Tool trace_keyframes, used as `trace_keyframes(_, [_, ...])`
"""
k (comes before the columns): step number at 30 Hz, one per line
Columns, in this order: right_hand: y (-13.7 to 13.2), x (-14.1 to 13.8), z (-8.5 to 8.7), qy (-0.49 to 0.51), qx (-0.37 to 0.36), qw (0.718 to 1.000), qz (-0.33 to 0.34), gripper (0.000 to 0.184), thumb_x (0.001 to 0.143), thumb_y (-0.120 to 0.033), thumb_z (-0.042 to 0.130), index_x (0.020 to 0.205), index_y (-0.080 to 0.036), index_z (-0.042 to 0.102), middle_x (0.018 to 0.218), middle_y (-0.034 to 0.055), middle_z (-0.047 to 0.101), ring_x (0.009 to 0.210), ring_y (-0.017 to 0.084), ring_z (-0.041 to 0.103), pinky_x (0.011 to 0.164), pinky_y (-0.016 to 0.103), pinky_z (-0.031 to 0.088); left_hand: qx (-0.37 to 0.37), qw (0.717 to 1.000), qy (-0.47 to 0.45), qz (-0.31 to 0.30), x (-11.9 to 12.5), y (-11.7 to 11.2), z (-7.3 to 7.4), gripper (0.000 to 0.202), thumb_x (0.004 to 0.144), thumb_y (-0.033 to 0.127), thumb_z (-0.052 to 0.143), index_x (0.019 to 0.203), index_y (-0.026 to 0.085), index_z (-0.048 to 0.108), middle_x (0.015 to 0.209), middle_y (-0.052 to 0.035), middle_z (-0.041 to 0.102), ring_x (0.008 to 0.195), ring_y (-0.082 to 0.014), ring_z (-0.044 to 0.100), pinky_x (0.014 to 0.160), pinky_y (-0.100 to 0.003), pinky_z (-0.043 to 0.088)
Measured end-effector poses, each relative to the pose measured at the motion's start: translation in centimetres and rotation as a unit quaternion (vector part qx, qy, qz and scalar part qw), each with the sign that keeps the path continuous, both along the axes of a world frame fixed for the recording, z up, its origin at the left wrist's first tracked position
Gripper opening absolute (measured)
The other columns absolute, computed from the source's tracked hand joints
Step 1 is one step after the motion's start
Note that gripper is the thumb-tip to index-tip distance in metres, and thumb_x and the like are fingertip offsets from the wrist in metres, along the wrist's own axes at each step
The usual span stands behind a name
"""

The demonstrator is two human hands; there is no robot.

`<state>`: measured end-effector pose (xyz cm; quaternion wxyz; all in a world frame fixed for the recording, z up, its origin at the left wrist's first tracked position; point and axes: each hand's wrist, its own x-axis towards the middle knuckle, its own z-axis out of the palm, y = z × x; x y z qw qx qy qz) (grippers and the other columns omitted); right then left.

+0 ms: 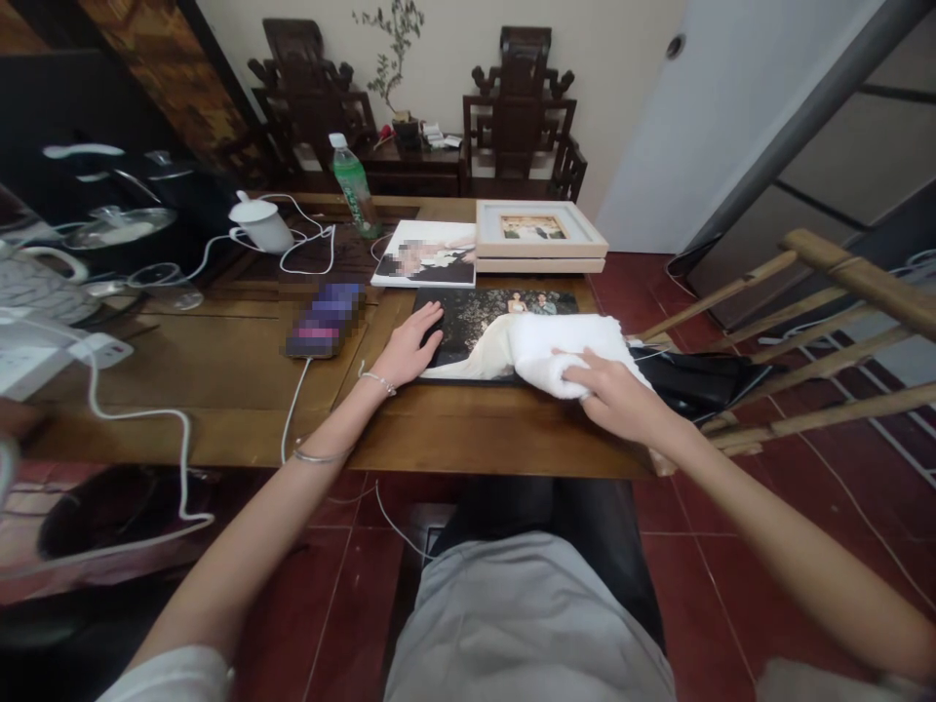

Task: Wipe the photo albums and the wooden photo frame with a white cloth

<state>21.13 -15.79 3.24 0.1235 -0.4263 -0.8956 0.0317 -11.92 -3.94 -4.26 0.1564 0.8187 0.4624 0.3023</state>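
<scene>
Photo print (475,327) lies lengthwise left-right; left hand (413,346) pins it flat, right hand (610,395) grips white cloth (556,346).

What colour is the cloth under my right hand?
White cloth, under the right hand; head view shows it.

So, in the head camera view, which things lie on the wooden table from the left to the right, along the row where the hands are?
White power strip → phone → left hand on the dark photo print → white cloth → right hand gripping the cloth → black bag.
</scene>
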Motion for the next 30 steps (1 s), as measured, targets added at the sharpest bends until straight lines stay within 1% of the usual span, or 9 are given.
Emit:
trace_keyframes(4, [5.5, -0.2, 0.3, -0.008, 0.002, 1.000, -0.017, 0.034, 0.067, -0.007, 0.041, 0.087, -0.020, 0.065, 0.087, 0.0099, 0.070, 0.083, 0.027, 0.062, 0.078, 0.036, 0.045, -0.004, 1.000, -0.002, -0.001, -0.1, 0.0, 0.0, 0.051, 0.096, 0.038, 0.043, 0.141, 0.017, 0.055, 0.154, -0.0111, 0.047, 0.146, -0.0261, 0.039, 0.123, -0.051, 0.026])
trace_keyframes(9, [12.1, -0.5, 0.7, 0.032, -0.005, 0.999, -0.014, 0.032, 0.063, -0.008, 0.041, 0.083, -0.019, 0.065, 0.083, 0.0070, 0.069, 0.076, 0.024, 0.057, 0.072, 0.032, 0.039, 0.001, 1.000, -0.005, -0.002, -0.2, 0.0, 0.0, 0.053, 0.096, 0.040, 0.043, 0.141, 0.014, 0.055, 0.154, -0.0135, 0.047, 0.146, -0.0263, 0.039, 0.124, -0.049, 0.026])
trace_keyframes(12, [14.5, -0.5, 0.8, 0.041, -0.007, 0.999, -0.031, 0.031, 0.063, -0.009, 0.041, 0.081, -0.019, 0.064, 0.079, 0.0063, 0.068, 0.074, 0.024, 0.056, 0.070, 0.031, 0.038, -0.002, 1.000, -0.005, -0.002, -0.2, -0.1, 0.0, 0.052, 0.097, 0.040, 0.043, 0.141, 0.017, 0.055, 0.154, -0.0118, 0.047, 0.146, -0.0260, 0.039, 0.123, -0.050, 0.026])
trace_keyframes(15, [15.1, -0.4, 0.6, 0.048, -0.003, 0.998, -0.038, 0.030, 0.063, -0.010, 0.041, 0.080, -0.018, 0.064, 0.080, 0.0070, 0.068, 0.076, 0.025, 0.057, 0.071, 0.032, 0.038, -0.004, 1.000, -0.010, -0.001, -0.2, -0.1, 0.0, 0.051, 0.097, 0.042, 0.044, 0.140, 0.018, 0.055, 0.154, -0.0111, 0.047, 0.146, -0.0264, 0.039, 0.123, -0.051, 0.026])
trace_keyframes(20, [10.7, -0.3, -0.3, 0.013, 0.012, 0.998, -0.053, 0.037, 0.066, -0.007, 0.041, 0.090, -0.018, 0.067, 0.090, 0.0101, 0.071, 0.089, 0.029, 0.063, 0.084, 0.038, 0.044, -0.001, 1.000, 0.002, -0.006, -0.1, -0.2, 0.1, 0.052, 0.097, 0.039, 0.042, 0.142, 0.014, 0.054, 0.154, -0.0137, 0.046, 0.146, -0.0263, 0.039, 0.124, -0.049, 0.026])
trace_keyframes(23, [5.6, -0.2, -0.5, 0.001, 0.011, 0.999, -0.048, 0.043, 0.068, -0.003, 0.041, 0.098, -0.018, 0.068, 0.118, 0.0155, 0.070, 0.107, 0.033, 0.063, 0.096, 0.049, 0.047, 0.000, 1.000, 0.001, -0.005, -0.1, -0.2, 0.1, 0.051, 0.097, 0.037, 0.042, 0.142, 0.017, 0.054, 0.155, -0.0116, 0.046, 0.147, -0.0262, 0.038, 0.123, -0.050, 0.026])
trace_keyframes(24, [3.9, -0.1, -0.6, 0.004, 0.008, 0.999, -0.034, 0.044, 0.070, -0.002, 0.041, 0.101, -0.018, 0.068, 0.131, 0.0178, 0.065, 0.117, 0.034, 0.060, 0.100, 0.052, 0.047, -0.001, 1.000, -0.002, -0.004, -0.1, -0.2, 0.1, 0.051, 0.097, 0.038, 0.042, 0.142, 0.017, 0.054, 0.155, -0.0111, 0.046, 0.147, -0.0263, 0.038, 0.124, -0.051, 0.026])
trace_keyframes(27, [-0.7, 0.2, -0.7, 0.019, 0.002, 1.000, 0.007, 0.044, 0.069, 0.001, 0.042, 0.097, -0.021, 0.068, 0.138, 0.0167, 0.062, 0.131, 0.031, 0.055, 0.115, 0.054, 0.039, -0.005, 1.000, -0.007, -0.001, -0.1, -0.2, 0.0, 0.051, 0.097, 0.040, 0.043, 0.141, 0.016, 0.055, 0.154, -0.0121, 0.047, 0.147, -0.0269, 0.038, 0.124, -0.051, 0.025])
trace_keyframes(30, [-2.8, 0.6, -0.8, 0.020, -0.011, 0.999, 0.033, 0.045, 0.065, 0.001, 0.044, 0.093, -0.026, 0.067, 0.140, 0.0135, 0.061, 0.135, 0.028, 0.052, 0.120, 0.053, 0.034, -0.006, 1.000, -0.012, -0.001, 0.0, -0.1, -0.1, 0.052, 0.097, 0.041, 0.043, 0.141, 0.016, 0.055, 0.154, -0.0128, 0.047, 0.147, -0.0272, 0.038, 0.124, -0.050, 0.024])
